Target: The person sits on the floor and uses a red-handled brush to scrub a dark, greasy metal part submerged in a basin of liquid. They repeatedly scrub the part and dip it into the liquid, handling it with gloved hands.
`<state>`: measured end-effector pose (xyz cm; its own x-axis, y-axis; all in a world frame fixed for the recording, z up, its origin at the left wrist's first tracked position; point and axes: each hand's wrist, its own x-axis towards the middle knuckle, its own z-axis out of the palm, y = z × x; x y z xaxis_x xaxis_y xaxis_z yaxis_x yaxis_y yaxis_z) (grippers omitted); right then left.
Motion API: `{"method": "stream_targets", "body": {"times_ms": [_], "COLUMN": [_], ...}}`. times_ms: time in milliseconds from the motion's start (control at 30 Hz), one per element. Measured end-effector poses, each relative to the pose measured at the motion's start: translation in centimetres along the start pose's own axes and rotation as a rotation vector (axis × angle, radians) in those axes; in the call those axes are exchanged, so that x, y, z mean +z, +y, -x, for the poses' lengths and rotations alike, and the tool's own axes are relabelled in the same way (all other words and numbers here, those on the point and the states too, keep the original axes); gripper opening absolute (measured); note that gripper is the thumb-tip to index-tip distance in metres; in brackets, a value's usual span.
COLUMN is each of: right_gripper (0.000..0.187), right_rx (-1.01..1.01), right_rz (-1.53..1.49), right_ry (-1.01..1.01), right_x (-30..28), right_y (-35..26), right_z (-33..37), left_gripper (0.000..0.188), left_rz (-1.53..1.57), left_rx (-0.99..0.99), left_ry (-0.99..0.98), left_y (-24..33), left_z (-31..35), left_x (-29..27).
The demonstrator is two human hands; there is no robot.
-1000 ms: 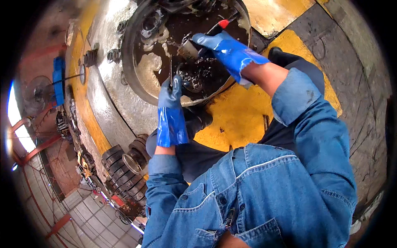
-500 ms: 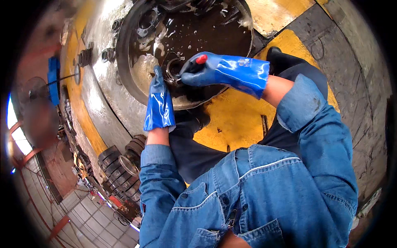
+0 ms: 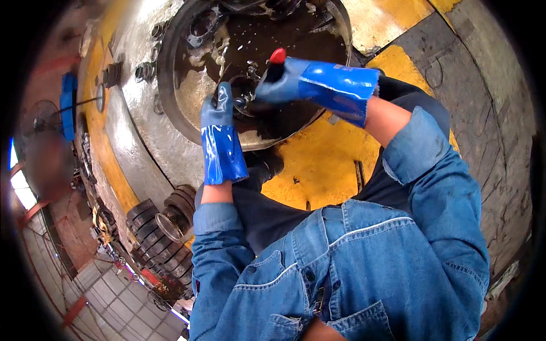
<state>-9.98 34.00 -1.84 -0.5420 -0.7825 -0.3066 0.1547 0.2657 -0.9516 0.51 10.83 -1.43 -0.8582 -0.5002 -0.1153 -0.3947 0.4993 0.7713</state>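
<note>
Both my hands wear blue rubber gloves over a round metal pan (image 3: 169,85) of dark, foamy liquid. My left hand (image 3: 218,108) is at the pan's near left side, its fingers closed on the edge of a shiny metal ring (image 3: 245,111). Just to the right, my right hand (image 3: 284,82) is closed round a tool with a red handle end (image 3: 278,55). The tool's working end is hidden by the glove and the ring, so its kind does not show. At the pan's far side lies a flanged metal part (image 3: 202,31), partly wet.
Left of the pan, several small ring-shaped metal parts (image 3: 145,71) stand on a metal surface (image 3: 133,113). Stacked dark ribbed rings (image 3: 156,233) and a glass-like ring (image 3: 169,226) are at the lower left. Yellow floor plate (image 3: 318,165) shows between my legs.
My right hand has turned and its red handle end now points more upward. My left hand's fingers have bent toward the ring, and the hand has shifted slightly.
</note>
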Motion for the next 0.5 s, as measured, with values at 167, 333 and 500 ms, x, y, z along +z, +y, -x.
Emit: {"method": "stream_targets", "body": {"times_ms": [167,333,500], "right_gripper": [0.025,0.031,0.026], "right_rx": [-0.09,-0.201,0.007], "right_rz": [0.592,0.554,0.775], "right_ry": [0.162,0.494,0.523], "right_x": [3.1,2.4,0.9], "right_y": [-0.1,-0.2,0.3], "right_z": [0.9,1.1,1.5], "left_gripper": [0.047,0.055,0.069], "left_rz": [-0.008,-0.135,-0.131], "left_rx": [-0.179,-0.17,-0.165], "left_ry": [-0.161,-0.183,-0.3], "left_y": [6.7,4.7,4.4], "left_z": [2.0,1.3,0.9], "left_x": [-0.6,-1.9,-2.1]}}
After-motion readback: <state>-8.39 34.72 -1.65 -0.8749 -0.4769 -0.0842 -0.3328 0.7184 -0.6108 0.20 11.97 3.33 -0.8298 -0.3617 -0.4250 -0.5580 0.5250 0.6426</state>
